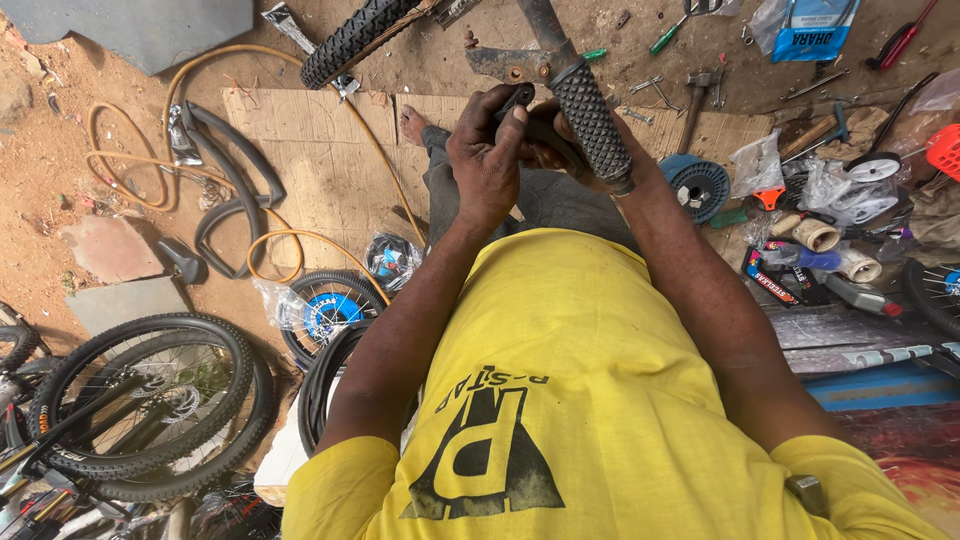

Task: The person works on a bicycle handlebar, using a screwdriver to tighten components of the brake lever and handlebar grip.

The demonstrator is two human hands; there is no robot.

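We look down on bare reddish dirt floor [60,130], outdoors; flattened cardboard [310,150] lies at centre; orange hose [130,160] at ten o'clock, bicycle wheel [150,400] at eight, hammer [695,100] at one; left hand [487,160], grip pinching a small black part [516,97]; right hand [560,140] mostly hidden behind the knobbed handlebar sleeve [592,125], grip state unclear.
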